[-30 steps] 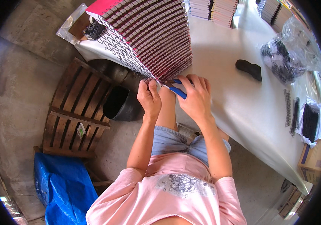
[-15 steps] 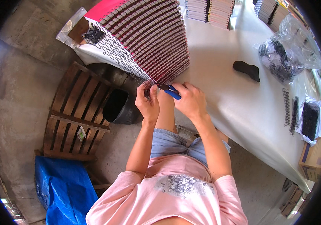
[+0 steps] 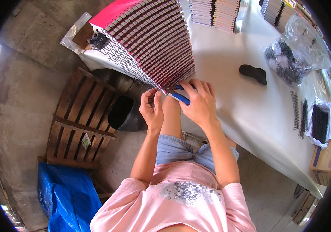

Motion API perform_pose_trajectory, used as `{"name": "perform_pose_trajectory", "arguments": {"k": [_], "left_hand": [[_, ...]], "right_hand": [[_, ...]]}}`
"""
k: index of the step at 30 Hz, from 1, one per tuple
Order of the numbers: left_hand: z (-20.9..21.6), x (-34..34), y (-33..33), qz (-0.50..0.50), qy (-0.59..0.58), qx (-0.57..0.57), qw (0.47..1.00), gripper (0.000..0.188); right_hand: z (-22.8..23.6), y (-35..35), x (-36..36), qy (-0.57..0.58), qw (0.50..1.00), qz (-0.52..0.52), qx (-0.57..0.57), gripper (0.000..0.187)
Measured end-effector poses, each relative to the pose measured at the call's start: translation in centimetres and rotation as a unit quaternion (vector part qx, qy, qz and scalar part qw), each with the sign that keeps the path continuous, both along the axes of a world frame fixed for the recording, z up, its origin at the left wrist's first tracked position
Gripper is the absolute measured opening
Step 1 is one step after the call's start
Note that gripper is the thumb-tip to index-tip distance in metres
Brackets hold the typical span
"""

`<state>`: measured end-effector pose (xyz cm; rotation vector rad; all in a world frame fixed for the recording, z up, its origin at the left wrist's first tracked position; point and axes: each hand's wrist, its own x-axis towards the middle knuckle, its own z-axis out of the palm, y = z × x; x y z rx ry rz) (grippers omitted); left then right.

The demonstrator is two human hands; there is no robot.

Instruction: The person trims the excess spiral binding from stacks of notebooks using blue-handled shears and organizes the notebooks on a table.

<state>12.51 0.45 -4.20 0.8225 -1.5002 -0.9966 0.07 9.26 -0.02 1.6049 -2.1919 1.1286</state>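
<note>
A tall stack of spiral-bound notebooks (image 3: 153, 42) with a pink-red cover on top stands at the table's near left edge. My right hand (image 3: 202, 102) is closed round pliers with blue handles (image 3: 182, 99), their handles spread apart. The jaws point left at the stack's lowest near corner. Just left of them, my left hand (image 3: 152, 112) has its thumb and fingers curled at that corner, beside dark coil ends. What lies between those fingers is too small to make out. Black coil ends (image 3: 121, 58) stick out along the stack's left side.
On the white-covered table (image 3: 227, 96) lie a black object (image 3: 253, 73), a plastic bag of black coils (image 3: 289, 58), loose coils (image 3: 302, 118) and more notebooks (image 3: 213, 13). Below left are a black bucket (image 3: 128, 116), a wooden pallet (image 3: 76, 116) and a blue tarp (image 3: 68, 193).
The pliers' handles have spread apart and the fingers of my right hand have opened wider round them. My left hand stays almost where it was, at the stack's corner.
</note>
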Motion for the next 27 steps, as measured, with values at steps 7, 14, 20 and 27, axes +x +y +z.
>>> {"name": "perform_pose_trajectory", "arguments": {"k": [7,14,20,27], "left_hand": [[0.0,0.2,-0.1,0.004,-0.014,-0.002,1.0,0.015],[-0.2,0.1,-0.1,0.011,-0.014,-0.038,0.999,0.016],[0.8,1.4,1.5,-0.003,0.079,0.073,0.994,0.016],[1.7,2.1,-1.0,-0.171,0.398,0.416,0.8,0.026]], "right_hand": [[0.1,-0.1,0.4,-0.016,1.0,0.0,0.022,0.039],[-1.1,-0.6,0.8,-0.113,0.993,0.023,0.019,0.025],[-1.3,0.1,0.1,-0.126,0.991,0.031,0.029,0.031],[0.0,0.6,0.6,-0.031,0.999,-0.011,-0.017,0.039]]}}
